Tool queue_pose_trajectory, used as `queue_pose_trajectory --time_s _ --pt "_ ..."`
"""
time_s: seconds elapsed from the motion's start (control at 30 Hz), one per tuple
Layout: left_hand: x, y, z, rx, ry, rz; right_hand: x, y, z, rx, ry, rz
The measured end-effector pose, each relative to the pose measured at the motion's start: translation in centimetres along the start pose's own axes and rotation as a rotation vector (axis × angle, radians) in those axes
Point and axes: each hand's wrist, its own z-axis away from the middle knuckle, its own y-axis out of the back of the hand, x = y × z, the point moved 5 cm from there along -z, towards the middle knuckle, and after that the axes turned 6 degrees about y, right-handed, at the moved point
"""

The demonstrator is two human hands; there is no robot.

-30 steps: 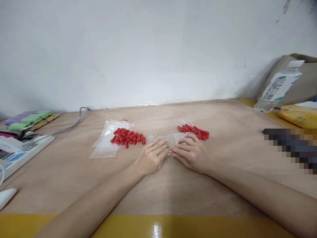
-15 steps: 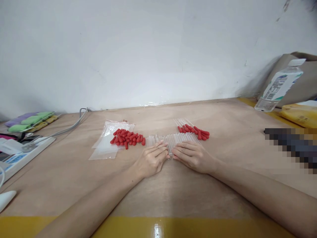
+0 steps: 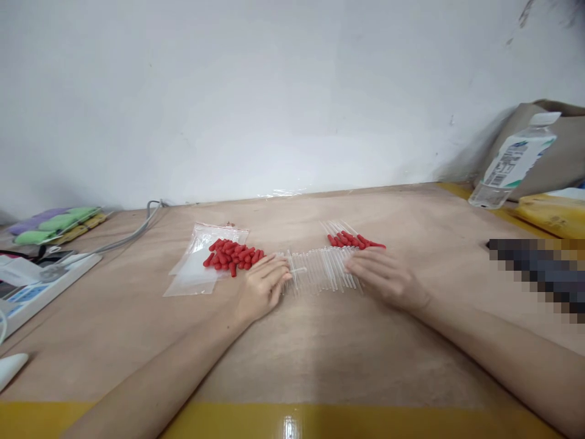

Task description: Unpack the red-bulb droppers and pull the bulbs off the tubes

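A row of clear glass dropper tubes (image 3: 323, 269) lies side by side on the brown table covering. At the row's left end rests my left hand (image 3: 261, 288), open, its fingers stretched along the tubes. My right hand (image 3: 388, 278), slightly blurred, is open and flat at the right end, fingertips touching the outer tubes. One tube lies crosswise near my left fingers. Just left of that hand is a pile of red rubber bulbs (image 3: 231, 252) on clear plastic zip bags (image 3: 194, 277). Behind my right hand lie droppers with red bulbs (image 3: 348, 238) on them, partly covered by the hand.
A power strip (image 3: 50, 289) with a grey cable (image 3: 132, 235) stands at the left, green and purple packets (image 3: 59, 221) behind it. At the right are a plastic bottle (image 3: 514, 160), a brown bag (image 3: 567, 146) and a pixelated dark object (image 3: 539, 271). A white wall closes the back.
My hands have moved apart from the middle, the left one leftward and the right one rightward. The tubes between them are now uncovered and more spread out, one lying crosswise.
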Motion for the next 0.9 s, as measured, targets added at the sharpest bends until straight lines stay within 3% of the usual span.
queue_pose_trajectory --time_s 0.1,0.2,0.33,0.47,0.57,0.7,0.9 --pt "-1.3 0.6 -0.3 0.079 0.150 -0.026 3.9 1.0 1.7 0.062 -0.328 0.136" --pt "-1.8 0.2 -0.7 0.062 0.230 -0.061 7.4 1.2 4.0 0.107 -0.677 0.125" --pt "-1.9 -0.7 -1.0 -0.020 0.233 -0.113 10.6 -0.1 7.5 0.006 -1.032 0.051" --pt "-1.9 -1.0 -1.0 -0.002 0.194 -0.116 12.1 -1.7 10.5 -0.066 -1.351 -0.104" --pt "-1.7 -1.3 -1.0 0.010 0.153 -0.092 12.3 -2.3 11.3 -0.096 -1.450 -0.158" --pt "-1.1 -1.9 -1.1 -0.041 0.090 -0.081 12.1 -2.8 11.3 -0.179 -1.447 -0.205" --pt "-0.5 -2.1 -1.0 -0.132 0.108 0.011 12.0 -3.1 11.7 -0.167 -1.488 -0.297"
